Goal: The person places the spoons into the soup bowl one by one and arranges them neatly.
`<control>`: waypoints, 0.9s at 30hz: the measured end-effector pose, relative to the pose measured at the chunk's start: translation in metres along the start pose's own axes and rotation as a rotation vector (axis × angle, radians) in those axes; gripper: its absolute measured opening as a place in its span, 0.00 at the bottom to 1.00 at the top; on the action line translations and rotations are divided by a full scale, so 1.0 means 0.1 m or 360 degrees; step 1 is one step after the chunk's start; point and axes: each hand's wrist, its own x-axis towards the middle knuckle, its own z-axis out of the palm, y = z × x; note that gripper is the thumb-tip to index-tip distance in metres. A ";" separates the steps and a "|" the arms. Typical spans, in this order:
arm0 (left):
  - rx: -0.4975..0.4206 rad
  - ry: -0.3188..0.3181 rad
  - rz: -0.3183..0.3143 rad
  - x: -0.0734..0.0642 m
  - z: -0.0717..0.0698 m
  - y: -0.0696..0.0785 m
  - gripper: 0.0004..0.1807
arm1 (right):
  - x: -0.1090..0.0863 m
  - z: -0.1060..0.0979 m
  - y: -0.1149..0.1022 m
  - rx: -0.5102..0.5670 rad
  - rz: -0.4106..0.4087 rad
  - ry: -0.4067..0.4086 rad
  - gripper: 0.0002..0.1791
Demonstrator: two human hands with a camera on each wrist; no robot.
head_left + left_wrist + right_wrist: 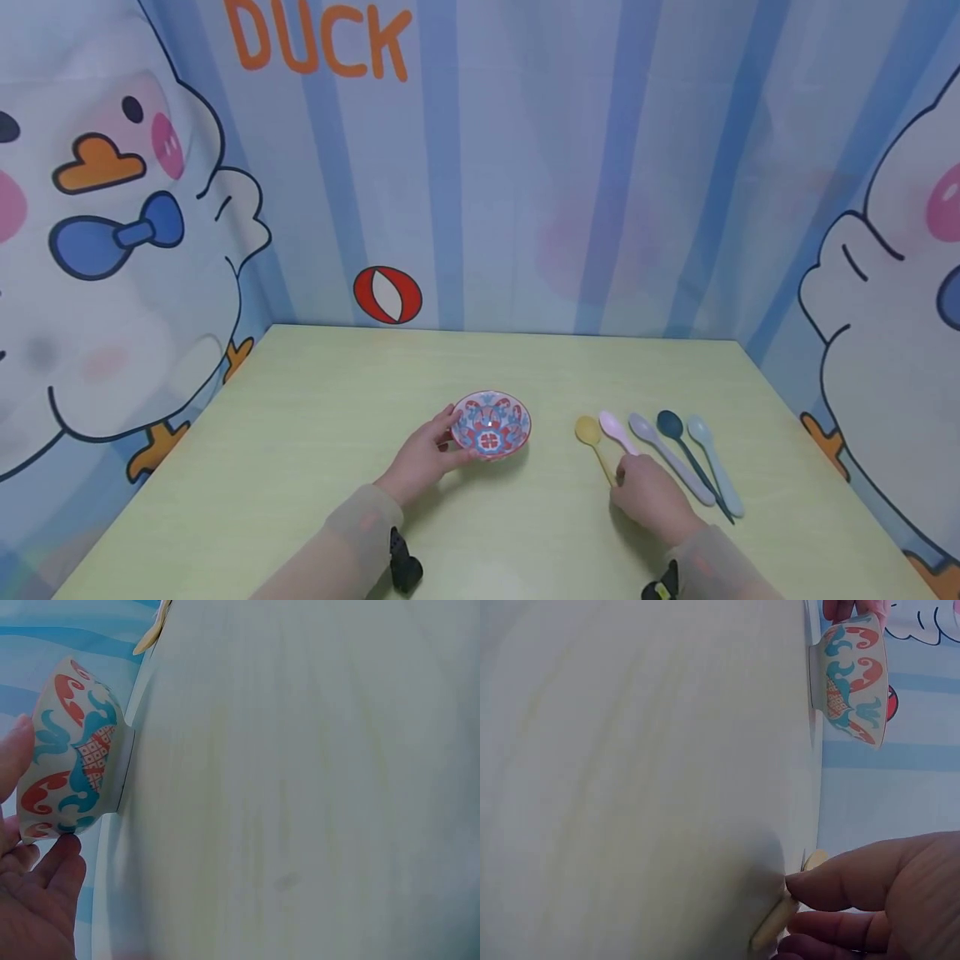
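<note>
My left hand (422,457) holds a small patterned bowl (491,425) by its left side, thumb near the front and fingers behind. In the left wrist view, red and teal motifs cover the outside of the upright bowl (82,754), and its foot is at the tabletop. Over on the right, my right hand (656,498) pinches the handle of a yellow spoon (588,431) between thumb and fingers. The handle end of that spoon (774,924) pokes out below the thumb in the right wrist view. A pink spoon (615,427) lies beside it, its handle partly hidden by the hand.
Right of the pink spoon lie a lavender spoon (671,460), a dark teal spoon (670,423) and a light blue spoon (701,431), handles toward me. The pale yellow table (337,392) ends at a blue striped backdrop (517,167) with cartoon ducks.
</note>
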 end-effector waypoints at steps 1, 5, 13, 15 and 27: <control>0.0001 0.0000 0.0005 0.00 0.00 0.00 0.43 | 0.00 0.00 0.00 0.0008 0.0006 -0.0005 0.05; 0.0000 0.0001 0.0000 0.00 0.00 0.01 0.43 | 0.00 0.00 0.01 0.0006 0.0031 -0.0035 0.05; -0.0024 0.0001 0.0011 0.01 0.00 -0.01 0.43 | 0.02 0.00 0.02 -0.0152 0.0039 -0.0027 0.07; -0.0031 0.0000 0.0014 0.01 0.00 -0.01 0.43 | 0.02 0.00 0.01 -0.0194 0.0041 -0.0035 0.07; -0.0046 -0.0009 0.0020 0.00 0.00 0.00 0.42 | 0.03 -0.02 -0.01 -0.0209 0.0026 -0.0039 0.06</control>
